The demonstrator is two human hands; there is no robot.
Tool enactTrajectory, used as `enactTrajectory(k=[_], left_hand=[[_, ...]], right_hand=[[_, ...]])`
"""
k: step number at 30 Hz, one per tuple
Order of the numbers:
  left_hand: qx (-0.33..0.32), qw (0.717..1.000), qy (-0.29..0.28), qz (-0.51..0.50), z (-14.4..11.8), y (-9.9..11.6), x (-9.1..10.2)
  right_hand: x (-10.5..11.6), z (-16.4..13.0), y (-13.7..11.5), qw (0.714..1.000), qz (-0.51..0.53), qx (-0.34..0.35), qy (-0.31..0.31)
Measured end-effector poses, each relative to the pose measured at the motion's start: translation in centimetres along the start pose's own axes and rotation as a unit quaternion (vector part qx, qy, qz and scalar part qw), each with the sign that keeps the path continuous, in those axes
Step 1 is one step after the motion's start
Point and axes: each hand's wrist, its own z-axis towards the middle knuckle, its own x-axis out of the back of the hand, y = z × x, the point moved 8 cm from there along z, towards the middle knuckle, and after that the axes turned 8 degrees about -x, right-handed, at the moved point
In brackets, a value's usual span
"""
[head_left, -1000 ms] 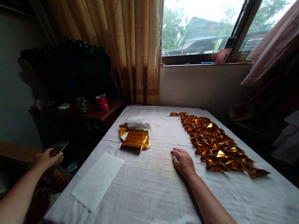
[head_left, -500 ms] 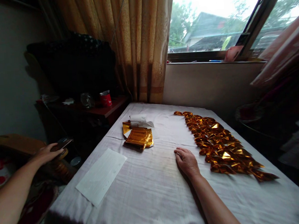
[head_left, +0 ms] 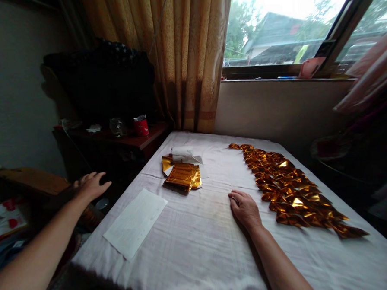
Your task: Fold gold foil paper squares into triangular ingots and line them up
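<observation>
My left hand (head_left: 91,186) is off the left side of the table, empty, with its fingers spread over a dark area beside a wooden piece of furniture. My right hand (head_left: 245,207) rests on the white cloth (head_left: 198,231) with its fingers curled in; nothing shows in it. To its right lie rows of folded gold foil pieces (head_left: 286,187), overlapping one another. A stack of gold foil sheets (head_left: 181,177) sits further back, left of my right hand. Behind the stack is a white wrapper (head_left: 182,153). A pale paper sheet (head_left: 136,223) lies flat near the left edge.
Beyond the table's left edge stands a dark red desk (head_left: 138,141) with a red cup (head_left: 141,125) and a glass jar (head_left: 117,127). A gold curtain (head_left: 189,63) hangs behind. A wooden board (head_left: 33,181) and a white-and-red bag (head_left: 9,217) are at far left.
My left hand has let go of the phone, which no longer shows, and its fingers have opened. That hand has moved right in view. My right hand stays on the cloth.
</observation>
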Motion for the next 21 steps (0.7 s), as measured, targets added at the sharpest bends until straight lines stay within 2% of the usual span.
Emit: enactTrajectory(k=[5,8,10,12,14,21], left_hand=[[-0.176,0.984,-0.021,0.026,-0.6,13.4,-5.4],[-0.297,0.954,-0.04,0.02,-2.5,21.1,-8.3],[-0.365,0.929,-0.051,0.016,-3.9,24.8,-9.6],[-0.411,0.91,-0.054,0.019,-5.1,27.2,-10.3],[-0.433,0.899,-0.055,0.026,-5.8,28.3,-10.6],[-0.44,0.896,-0.048,0.041,-6.0,28.8,-10.8]], right_hand=[[0.1,0.0,-0.1,1.0,-0.002,-0.002,-0.006],[0.2,0.0,-0.2,1.0,-0.001,-0.004,-0.007],[0.2,-0.1,-0.2,1.0,-0.002,-0.007,-0.007],[0.3,-0.2,-0.2,1.0,0.0,-0.009,-0.008],[0.3,-0.2,-0.3,1.0,0.002,-0.01,-0.011],[0.8,-0.6,-0.8,1.0,0.009,-0.01,-0.02]])
